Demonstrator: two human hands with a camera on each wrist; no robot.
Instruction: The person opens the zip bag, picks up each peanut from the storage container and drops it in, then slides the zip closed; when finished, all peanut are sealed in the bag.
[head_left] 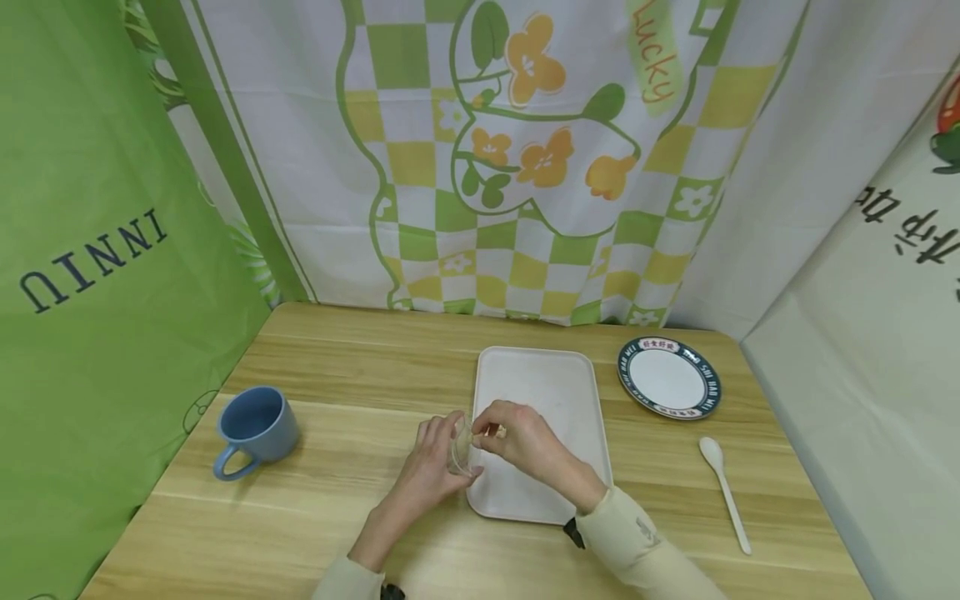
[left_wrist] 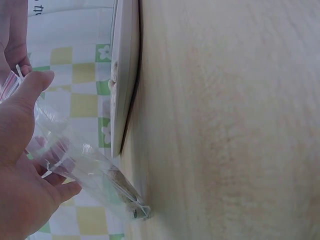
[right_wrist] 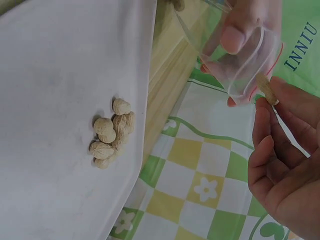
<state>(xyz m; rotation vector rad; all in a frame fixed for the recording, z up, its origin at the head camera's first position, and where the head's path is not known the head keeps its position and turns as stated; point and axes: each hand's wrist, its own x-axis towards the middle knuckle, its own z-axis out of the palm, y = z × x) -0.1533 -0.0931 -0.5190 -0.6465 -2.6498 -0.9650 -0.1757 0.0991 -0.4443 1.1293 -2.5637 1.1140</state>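
My left hand (head_left: pixel 429 465) grips a clear zip bag (left_wrist: pixel 82 162) near its mouth, which has a red line along it. Peanuts (left_wrist: pixel 122 187) lie in the bag's lower end, hanging close to the tabletop in the left wrist view. Between thumb and fingertips, my right hand (head_left: pixel 531 440) pinches a single peanut (right_wrist: pixel 266 89) right at the bag's mouth. Both hands are over the left edge of a pale tray (head_left: pixel 536 375). On that tray a small cluster of peanuts (right_wrist: pixel 106 136) shows in the right wrist view; the hands mostly hide it from the head view.
A blue mug (head_left: pixel 258 425) stands at the table's left side. To the right of the tray are a plate with a dark patterned rim (head_left: pixel 632 379) and, nearer, a white spoon (head_left: pixel 726 492). Printed curtains (head_left: pixel 420 167) hang behind the wooden table (head_left: pixel 360 367).
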